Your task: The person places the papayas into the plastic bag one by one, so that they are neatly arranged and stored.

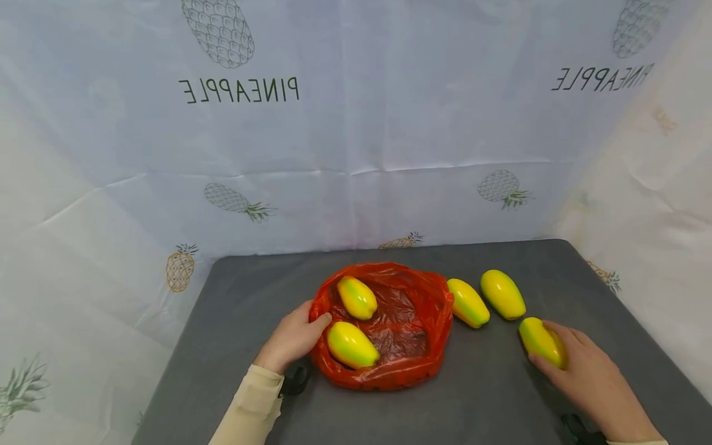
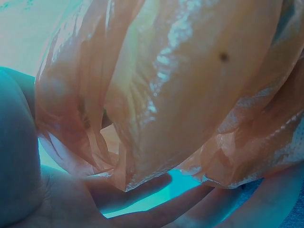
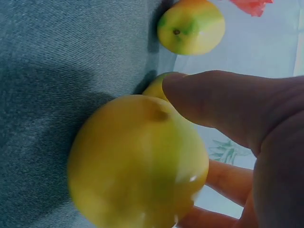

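A red plastic bag (image 1: 389, 378) lies wide-mouthed on the dark table, its rim spread in a ring. Inside it are two yellow-green mangoes, one farther back (image 1: 357, 298) and one nearer (image 1: 352, 345). My left hand (image 1: 293, 337) grips the bag's left rim, thumb over the edge; in the left wrist view its fingers curve below the thin plastic (image 2: 190, 95). At the right, my right hand (image 1: 595, 374) holds a mango (image 1: 538, 341) between thumb and fingers, close over the table. The right wrist view shows this mango (image 3: 133, 161) large, with the thumb along its upper side.
Two more mangoes lie between the bag and my right hand, one beside the bag's rim (image 1: 468, 303) and one farther right (image 1: 503, 295). The dark grey table (image 1: 267, 278) backs onto a white cloth (image 1: 356, 123) printed with pineapples.
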`<state>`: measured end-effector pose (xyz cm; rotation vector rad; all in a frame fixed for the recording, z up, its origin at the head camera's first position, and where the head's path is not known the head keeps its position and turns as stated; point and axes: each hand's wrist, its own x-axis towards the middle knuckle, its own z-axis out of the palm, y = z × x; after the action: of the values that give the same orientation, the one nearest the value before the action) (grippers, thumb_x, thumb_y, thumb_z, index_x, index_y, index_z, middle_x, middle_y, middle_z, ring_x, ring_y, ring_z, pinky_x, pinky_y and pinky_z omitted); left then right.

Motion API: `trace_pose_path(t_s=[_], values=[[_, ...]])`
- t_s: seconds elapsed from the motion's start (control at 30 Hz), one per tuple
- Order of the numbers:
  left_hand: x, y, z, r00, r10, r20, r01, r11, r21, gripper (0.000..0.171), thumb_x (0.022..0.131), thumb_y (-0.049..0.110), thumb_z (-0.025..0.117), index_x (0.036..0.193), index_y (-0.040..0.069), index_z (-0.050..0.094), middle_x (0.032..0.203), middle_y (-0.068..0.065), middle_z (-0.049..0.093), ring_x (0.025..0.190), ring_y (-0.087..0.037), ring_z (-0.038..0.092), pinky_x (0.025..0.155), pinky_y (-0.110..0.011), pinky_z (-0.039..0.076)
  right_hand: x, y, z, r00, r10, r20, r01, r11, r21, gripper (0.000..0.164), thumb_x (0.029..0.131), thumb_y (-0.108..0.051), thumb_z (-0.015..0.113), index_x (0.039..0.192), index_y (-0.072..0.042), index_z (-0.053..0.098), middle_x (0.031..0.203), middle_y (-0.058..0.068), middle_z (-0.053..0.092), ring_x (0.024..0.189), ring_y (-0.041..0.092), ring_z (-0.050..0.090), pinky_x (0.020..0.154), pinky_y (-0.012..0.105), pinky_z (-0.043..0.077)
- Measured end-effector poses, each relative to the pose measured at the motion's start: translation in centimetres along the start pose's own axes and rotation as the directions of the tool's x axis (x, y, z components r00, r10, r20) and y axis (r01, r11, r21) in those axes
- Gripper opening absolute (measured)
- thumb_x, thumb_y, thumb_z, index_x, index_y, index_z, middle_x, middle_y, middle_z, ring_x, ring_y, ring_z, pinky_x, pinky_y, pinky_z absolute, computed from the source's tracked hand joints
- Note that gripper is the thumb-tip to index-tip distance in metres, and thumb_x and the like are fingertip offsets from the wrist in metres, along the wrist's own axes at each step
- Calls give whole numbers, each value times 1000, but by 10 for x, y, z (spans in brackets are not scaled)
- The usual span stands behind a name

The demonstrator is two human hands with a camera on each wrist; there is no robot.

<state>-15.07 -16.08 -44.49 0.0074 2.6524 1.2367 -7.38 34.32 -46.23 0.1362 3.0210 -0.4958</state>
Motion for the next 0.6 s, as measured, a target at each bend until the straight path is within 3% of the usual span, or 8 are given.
trace_pose_path(t_s=[0.6], values=[[2,-2,3,1000,-22,14,22,1000,1,51,107,36,63,147,6,59,127,-10,73,97,-22,68,95,-47,61,-2,4,3,1000,7,25,-7,1000,3,85,97,-49,78,155,5,46,142,43,53,106,49,64,75,57,53]])
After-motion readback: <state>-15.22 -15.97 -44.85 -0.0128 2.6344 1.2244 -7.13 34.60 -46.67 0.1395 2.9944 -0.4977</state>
